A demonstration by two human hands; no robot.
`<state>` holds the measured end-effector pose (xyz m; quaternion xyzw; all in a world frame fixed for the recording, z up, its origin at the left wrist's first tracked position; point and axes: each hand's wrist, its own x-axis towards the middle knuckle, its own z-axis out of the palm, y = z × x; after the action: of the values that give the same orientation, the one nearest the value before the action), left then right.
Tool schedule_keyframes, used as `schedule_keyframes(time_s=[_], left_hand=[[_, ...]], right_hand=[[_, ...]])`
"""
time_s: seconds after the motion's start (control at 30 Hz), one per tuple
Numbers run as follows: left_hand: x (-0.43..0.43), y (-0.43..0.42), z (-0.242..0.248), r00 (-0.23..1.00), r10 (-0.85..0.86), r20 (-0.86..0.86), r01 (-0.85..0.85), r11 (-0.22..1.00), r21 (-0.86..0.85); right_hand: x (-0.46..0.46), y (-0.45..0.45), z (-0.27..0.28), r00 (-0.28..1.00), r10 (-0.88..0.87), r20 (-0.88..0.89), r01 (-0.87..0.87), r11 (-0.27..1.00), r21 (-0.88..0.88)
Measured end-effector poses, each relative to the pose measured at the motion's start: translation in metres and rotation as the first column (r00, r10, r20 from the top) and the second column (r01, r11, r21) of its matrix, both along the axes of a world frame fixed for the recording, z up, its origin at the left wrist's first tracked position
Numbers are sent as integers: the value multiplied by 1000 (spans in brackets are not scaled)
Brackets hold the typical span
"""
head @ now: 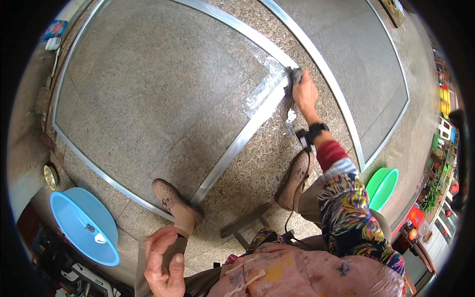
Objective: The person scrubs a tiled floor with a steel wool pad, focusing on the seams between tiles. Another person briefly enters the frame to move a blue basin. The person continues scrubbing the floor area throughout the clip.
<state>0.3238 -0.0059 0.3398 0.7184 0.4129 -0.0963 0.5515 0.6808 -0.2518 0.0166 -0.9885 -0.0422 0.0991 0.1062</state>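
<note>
A mesh screen in an aluminium frame [222, 165] lies on the speckled stone floor before me. My right hand [305, 92] grips a dark grey scouring pad [296, 75] against one corner of that frame. Whitish wet suds or film [265, 89] cover the mesh just inside this corner, and a white patch [291, 116] is on the floor beside it. My left hand [164, 260] is raised above my left knee, fingers apart and curved, holding nothing. My left shoe [174, 202] rests across the frame's near corner.
A second framed screen [343, 98] lies to the right. A blue basin [83, 226] holding small items stands at the lower left, a green basin [383, 189] at the right. A low stool [246, 222] is between my feet. Potted plants [430, 198] are at the far right.
</note>
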Motion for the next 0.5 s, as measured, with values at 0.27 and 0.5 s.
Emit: schedule_keyframes(time_s=[0.27, 0.5], left_hand=[[5, -4, -4, 1000, -1, -25, 1, 1000, 6], [2, -3, -6, 999, -19, -43, 19, 1000, -1]], right_hand=[[1, -7, -4, 987, 68, 143, -67, 998, -11], [7, -14, -8, 994, 103, 25, -103, 995, -3]])
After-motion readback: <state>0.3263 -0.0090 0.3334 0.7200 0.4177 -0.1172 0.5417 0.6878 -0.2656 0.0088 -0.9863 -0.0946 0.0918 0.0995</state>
